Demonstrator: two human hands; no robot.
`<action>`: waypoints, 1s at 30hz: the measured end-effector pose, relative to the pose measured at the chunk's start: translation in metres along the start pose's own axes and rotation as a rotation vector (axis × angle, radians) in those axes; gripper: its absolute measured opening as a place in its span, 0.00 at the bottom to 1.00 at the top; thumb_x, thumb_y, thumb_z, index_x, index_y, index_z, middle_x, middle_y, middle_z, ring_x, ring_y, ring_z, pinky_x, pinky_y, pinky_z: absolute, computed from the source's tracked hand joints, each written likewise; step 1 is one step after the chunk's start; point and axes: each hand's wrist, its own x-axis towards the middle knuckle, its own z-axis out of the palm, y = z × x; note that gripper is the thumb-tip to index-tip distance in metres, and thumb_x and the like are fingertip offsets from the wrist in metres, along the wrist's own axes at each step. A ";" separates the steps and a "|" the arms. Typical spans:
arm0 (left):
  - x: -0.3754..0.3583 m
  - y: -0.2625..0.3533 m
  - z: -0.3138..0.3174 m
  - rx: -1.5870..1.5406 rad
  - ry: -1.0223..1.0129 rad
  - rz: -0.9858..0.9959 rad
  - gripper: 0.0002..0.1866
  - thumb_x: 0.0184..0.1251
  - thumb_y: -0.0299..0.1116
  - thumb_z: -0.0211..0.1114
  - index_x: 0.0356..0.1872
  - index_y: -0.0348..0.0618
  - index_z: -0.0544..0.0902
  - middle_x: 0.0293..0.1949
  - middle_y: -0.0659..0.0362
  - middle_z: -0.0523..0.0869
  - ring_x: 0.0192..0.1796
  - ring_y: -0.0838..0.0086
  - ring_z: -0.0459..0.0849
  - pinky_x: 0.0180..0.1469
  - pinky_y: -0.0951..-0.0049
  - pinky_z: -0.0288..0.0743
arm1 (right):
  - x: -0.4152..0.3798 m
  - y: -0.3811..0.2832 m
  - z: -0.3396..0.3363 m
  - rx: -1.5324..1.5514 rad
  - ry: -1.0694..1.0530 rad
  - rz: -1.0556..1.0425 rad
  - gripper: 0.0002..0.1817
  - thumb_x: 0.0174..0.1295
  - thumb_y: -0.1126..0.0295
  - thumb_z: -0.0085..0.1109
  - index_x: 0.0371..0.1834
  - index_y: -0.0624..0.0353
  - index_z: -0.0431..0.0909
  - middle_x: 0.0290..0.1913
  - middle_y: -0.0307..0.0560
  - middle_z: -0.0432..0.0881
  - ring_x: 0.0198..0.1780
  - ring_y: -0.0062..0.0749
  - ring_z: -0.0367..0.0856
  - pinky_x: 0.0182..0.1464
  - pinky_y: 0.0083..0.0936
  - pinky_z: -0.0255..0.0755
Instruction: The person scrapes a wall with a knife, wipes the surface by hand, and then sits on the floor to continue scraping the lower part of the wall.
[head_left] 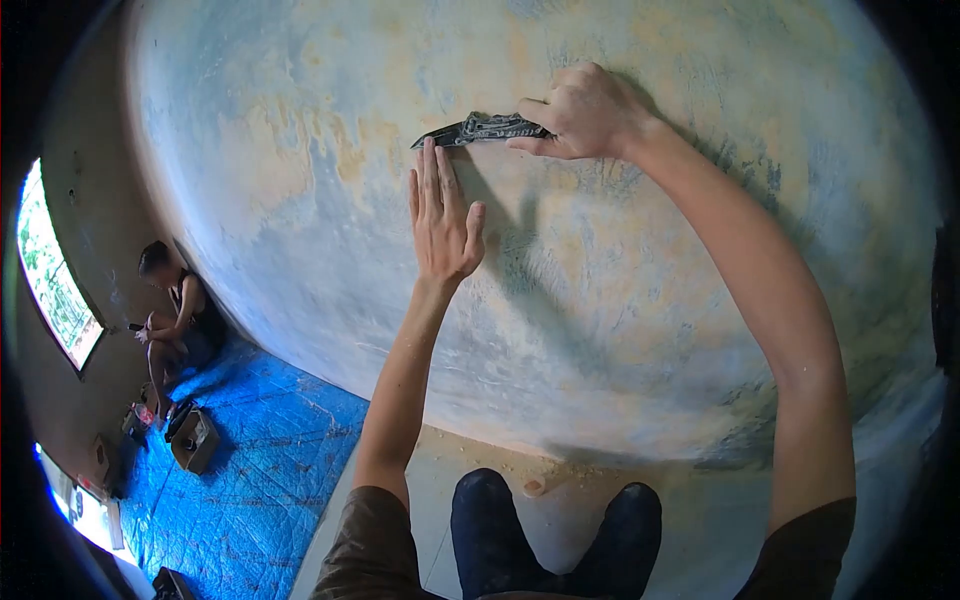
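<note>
Head cam has the black knife (490,127) up at 12 o'clock, lying nearly level against the painted wall (620,270), its point aimed at 9 o'clock. My right hand (590,115), just clockwise of it, is curled round the handle end. My left hand (445,235) is opened out flat, a touch toward 11 o'clock, fingers straight up with the longest tips right at the blade near its point, thumb spread off toward 1 o'clock.

For what it's worth, I'd say the trick is a low blade angle, with the right hand steering and the left fingertips giving only light, even pressure. Dig the point in and it'll probably gouge the surface. I'd also want those fingertips on the flat of the blade, not the edge; can't tell from this angle which side the edge is on.

Looks-wise, the knife is dark with a chunky, cut-out handle tapering to a thin pointed end, plus some pale, dusty-looking patches. The wall's a mottled mix of grey-blue, cream and ochre, rough and streaky around the handle. Shadows drop away toward 5 o'clock, so judging contact by eye is kinda tricky.
</note>
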 end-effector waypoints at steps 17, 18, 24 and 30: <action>0.003 -0.009 -0.005 -0.028 -0.017 0.059 0.41 0.83 0.59 0.31 0.82 0.35 0.51 0.83 0.42 0.52 0.83 0.48 0.54 0.82 0.47 0.43 | -0.003 0.000 0.003 0.026 0.071 -0.028 0.26 0.69 0.41 0.59 0.24 0.52 0.78 0.12 0.43 0.72 0.19 0.39 0.77 0.26 0.36 0.73; 0.003 -0.009 -0.005 -0.030 -0.018 0.056 0.41 0.83 0.59 0.32 0.83 0.35 0.51 0.83 0.42 0.52 0.83 0.48 0.54 0.82 0.47 0.44 | -0.002 0.001 0.004 0.029 0.083 -0.025 0.26 0.69 0.41 0.59 0.24 0.52 0.78 0.12 0.43 0.72 0.19 0.39 0.77 0.26 0.36 0.73; 0.008 -0.007 0.000 -0.003 0.014 0.067 0.41 0.84 0.58 0.31 0.81 0.31 0.53 0.82 0.39 0.52 0.83 0.47 0.54 0.81 0.47 0.47 | -0.003 0.000 0.003 0.005 0.074 0.002 0.25 0.68 0.41 0.60 0.24 0.51 0.78 0.12 0.43 0.72 0.19 0.38 0.77 0.26 0.35 0.72; 0.021 -0.010 0.002 0.021 0.039 0.085 0.40 0.84 0.56 0.32 0.80 0.28 0.55 0.81 0.38 0.53 0.83 0.47 0.55 0.81 0.49 0.47 | -0.001 0.000 0.009 -0.028 0.114 0.034 0.25 0.67 0.41 0.61 0.26 0.51 0.80 0.12 0.43 0.72 0.18 0.38 0.76 0.25 0.34 0.72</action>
